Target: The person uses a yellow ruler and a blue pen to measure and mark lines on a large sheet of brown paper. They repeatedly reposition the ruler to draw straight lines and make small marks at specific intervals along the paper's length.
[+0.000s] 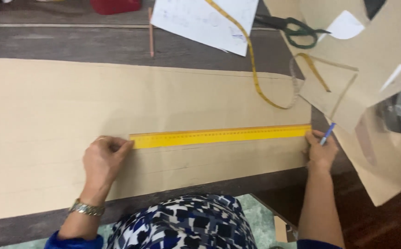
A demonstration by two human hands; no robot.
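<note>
We curled our left hand (103, 159) closed on the near end of the long yellow ruler (221, 135), pressing it onto brown paper (48, 120). Our right hand (321, 150) gripped a blue pen (327, 133) at the ruler's far end.

A tailoring workshop: brown pattern paper (48, 120), tape measure (251, 60) and scissors (297, 30) on the table (71, 44).

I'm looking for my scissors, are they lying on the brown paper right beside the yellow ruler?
No, the green-handled scissors lie at the far edge of the table, well away from the yellow ruler.
</note>
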